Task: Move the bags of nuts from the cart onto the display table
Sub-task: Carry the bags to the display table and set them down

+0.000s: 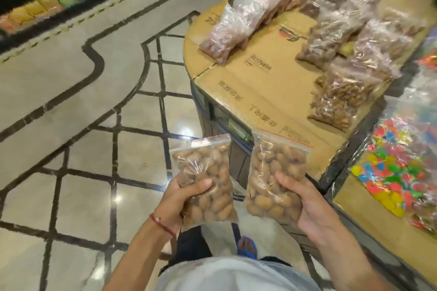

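Clear plastic zip bags packed with tan, shelled nuts fill both of our hands in the lower middle of the head view. Our left hand (pixel 179 198) has its grip closed round the lower half of the left bag of nuts (pixel 203 172), thumb lying across the front and fingers behind it. Our right hand (pixel 307 203) grips the right bag of nuts (pixel 276 170) the same way from the other side, thumb pressed on the front. Both bags are held upright with their red-striped zip tops pointing away from us. The left one hangs over the floor, while the top of the right one overlaps the near edge of the table (pixel 260 92), whose rounded top is covered with flattened brown cardboard. A red thread bracelet (pixel 163 225) circles our left wrist. On the table, toward the upper right of the frame, other clear bags already lie in rows: pinkish bags (pixel 238 19) on the left, darker brown bags (pixel 331 38) beyond them, and a bag of lighter, rougher pieces (pixel 340 99) nearest the right edge. At the right edge of the frame sit bright wrapped sweets (pixel 402 165) under clear plastic. The polished tile floor (pixel 71 101) with dark inlaid lines fills the left side, and blurred shelves (pixel 35 12) of packets run along the upper left.
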Motion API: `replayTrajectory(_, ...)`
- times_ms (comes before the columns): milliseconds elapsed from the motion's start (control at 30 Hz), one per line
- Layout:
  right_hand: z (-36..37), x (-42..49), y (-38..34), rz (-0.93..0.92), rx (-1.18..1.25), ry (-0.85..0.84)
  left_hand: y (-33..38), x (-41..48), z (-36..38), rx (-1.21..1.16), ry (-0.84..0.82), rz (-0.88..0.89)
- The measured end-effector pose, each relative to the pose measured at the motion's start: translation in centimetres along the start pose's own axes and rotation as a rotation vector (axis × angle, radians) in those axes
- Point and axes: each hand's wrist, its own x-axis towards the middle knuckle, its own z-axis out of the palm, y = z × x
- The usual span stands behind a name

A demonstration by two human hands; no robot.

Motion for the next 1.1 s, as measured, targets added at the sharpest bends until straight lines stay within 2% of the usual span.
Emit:
replayTrajectory(167,4.1,3.0,-1.5,-0.102,0.151,0.213,6.5,8.4,-1.7,0.100,-0.194,-0.036)
replayTrajectory(300,7.3,4.1,-3.1,-0.187,0.247,0.327,11.6,13.6,-1.4,0.153,-0.304,-0.160)
replayTrajectory(433,8.5,4.8,-4.1,-0.264,0.315,0.409,14.7,18.3,0.5,0.264,-0.434,-0.171)
replayTrajectory(733,4.1,6.4,-8.1,-0.300,0.299,0.514,14.3,25.1,8.6,0.372,-0.450,-0.191)
replayTrajectory(1000,-0.9,7.6,-12.2,-0.287,0.294,0.487,13.8,28.7,15.9,0.551,-0.383,-0.135)
replayTrajectory(1100,-1.5,7.5,-13.3,-0.306,0.317,0.494,14.6,30.1,17.6,0.640,-0.420,-0.111)
